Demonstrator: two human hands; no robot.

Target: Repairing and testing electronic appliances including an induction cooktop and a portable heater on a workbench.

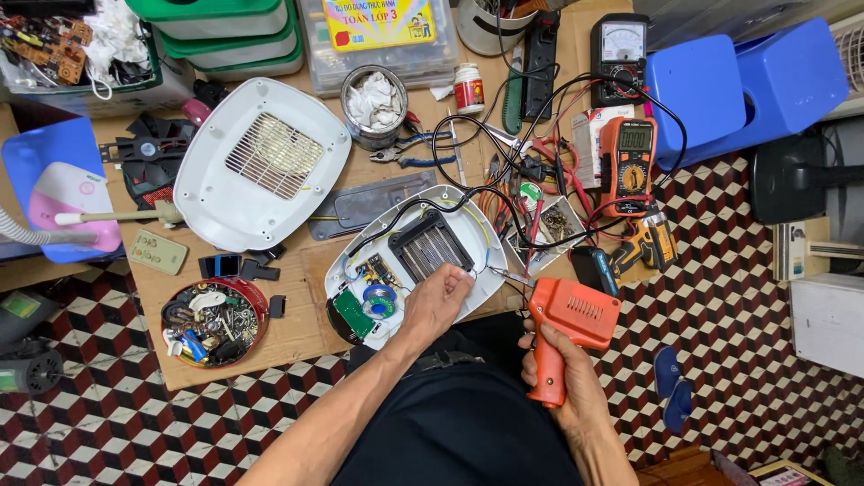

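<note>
An opened white appliance base [481, 270] lies on the wooden workbench, showing a black ribbed heater block [430, 247], a green circuit board [353, 314] and a blue coil. My left hand [438, 301] rests on the base's near edge, fingers curled beside the heater block; I cannot tell what it pinches. My right hand [564, 378] grips the handle of an orange soldering gun [569, 324], whose metal tip points left toward the base's right rim. The appliance's white cover with a grille [259, 162] lies to the left.
An orange multimeter [629, 162], a black analog meter [619, 45], pliers [405, 153], tangled leads, a round tin of small parts [213, 322], a tin of rags [373, 103] and stacked boxes crowd the bench. Blue stools [747, 81] stand right. Patterned floor tiles [738, 306] surround.
</note>
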